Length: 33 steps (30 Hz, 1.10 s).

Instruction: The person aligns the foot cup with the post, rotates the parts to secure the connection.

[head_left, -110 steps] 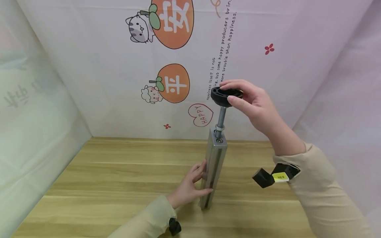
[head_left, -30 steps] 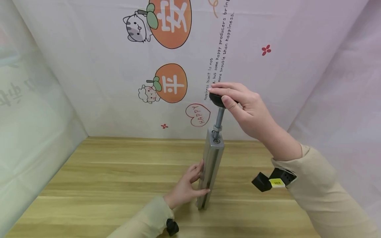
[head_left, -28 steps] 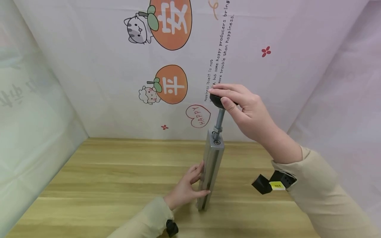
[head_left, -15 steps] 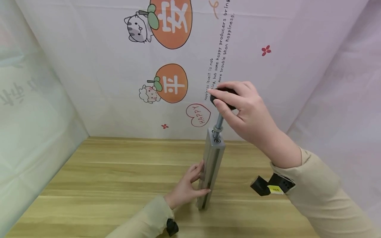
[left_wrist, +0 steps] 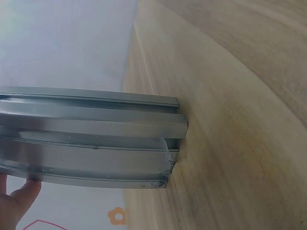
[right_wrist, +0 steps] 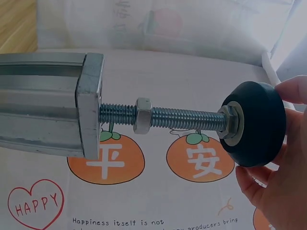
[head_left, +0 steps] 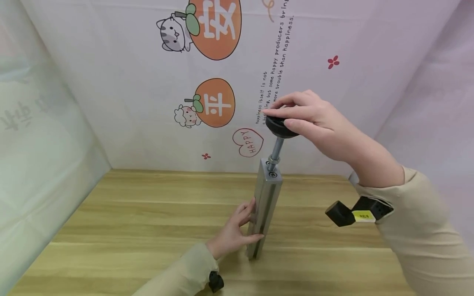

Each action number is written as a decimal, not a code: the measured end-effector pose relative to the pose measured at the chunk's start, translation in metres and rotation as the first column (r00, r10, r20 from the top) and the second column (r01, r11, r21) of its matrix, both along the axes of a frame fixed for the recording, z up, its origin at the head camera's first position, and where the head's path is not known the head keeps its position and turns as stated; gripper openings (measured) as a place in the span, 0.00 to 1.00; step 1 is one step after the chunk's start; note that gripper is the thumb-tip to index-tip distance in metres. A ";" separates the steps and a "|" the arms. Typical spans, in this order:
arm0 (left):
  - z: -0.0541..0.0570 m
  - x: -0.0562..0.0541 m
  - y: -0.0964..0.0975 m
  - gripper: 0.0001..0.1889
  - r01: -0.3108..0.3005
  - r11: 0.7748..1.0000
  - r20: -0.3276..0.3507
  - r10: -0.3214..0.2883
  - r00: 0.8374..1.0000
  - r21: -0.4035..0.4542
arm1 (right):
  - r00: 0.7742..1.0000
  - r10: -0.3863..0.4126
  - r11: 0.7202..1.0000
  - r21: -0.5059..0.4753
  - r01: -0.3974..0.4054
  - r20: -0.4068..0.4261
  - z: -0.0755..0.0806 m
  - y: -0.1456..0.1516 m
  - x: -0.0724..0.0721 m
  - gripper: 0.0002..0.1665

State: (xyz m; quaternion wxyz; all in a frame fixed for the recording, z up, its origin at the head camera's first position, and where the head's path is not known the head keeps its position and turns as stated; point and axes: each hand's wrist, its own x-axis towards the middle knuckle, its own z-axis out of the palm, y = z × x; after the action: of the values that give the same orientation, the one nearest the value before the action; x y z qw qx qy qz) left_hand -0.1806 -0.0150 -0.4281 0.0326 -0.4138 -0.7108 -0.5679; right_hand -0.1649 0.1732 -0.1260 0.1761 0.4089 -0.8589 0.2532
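Observation:
An aluminium profile [head_left: 263, 209] stands upright on the wooden table. My left hand [head_left: 235, 230] grips it low down, thumb on the near face and fingers on the left side. In the left wrist view the lower end of the profile [left_wrist: 91, 139] meets the table. A levelling foot with a black round base [right_wrist: 254, 124] points upward from the profile's end plate [right_wrist: 89, 105], its threaded rod [right_wrist: 184, 118] set in the plate. A hex nut [right_wrist: 143, 116] sits partway along the rod. My right hand [head_left: 314, 119] holds the black base by its rim from above.
The wooden table [head_left: 155, 222] reaches back to a white printed cloth wall [head_left: 148, 139]. More cloth hangs at the left [head_left: 37, 156] and right sides. A small black camera [head_left: 359, 211] is strapped to the right sleeve.
My right hand has turned about the base; since half a second ago its wrist has swung right and upward, with the fingers still at the rim. The left hand and profile stay put.

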 end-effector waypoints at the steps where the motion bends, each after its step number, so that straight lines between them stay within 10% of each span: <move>1: 0.000 0.000 0.000 0.53 -0.003 1.000 0.002 0.003 1.000 -0.005 | 1.000 0.010 1.000 -0.002 -0.010 0.002 0.000 0.001 -0.001 0.23; 17: -0.003 -0.002 0.000 0.54 -0.009 0.999 -0.001 0.009 1.000 -0.033 | 0.996 0.091 0.994 -0.052 -0.092 -0.022 -0.009 0.016 -0.007 0.25; 33: 0.000 -0.003 -0.002 0.55 -0.014 1.000 -0.027 0.013 1.000 -0.021 | 0.973 0.194 0.978 -0.099 -0.182 0.123 -0.001 0.013 -0.010 0.25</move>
State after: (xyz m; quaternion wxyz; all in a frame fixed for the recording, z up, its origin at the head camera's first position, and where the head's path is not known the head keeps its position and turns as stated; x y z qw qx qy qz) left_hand -0.1836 -0.0173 -0.4281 0.0417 -0.4169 -0.7191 -0.5544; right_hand -0.1749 0.1860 -0.1267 0.1117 0.4627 -0.8142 0.3325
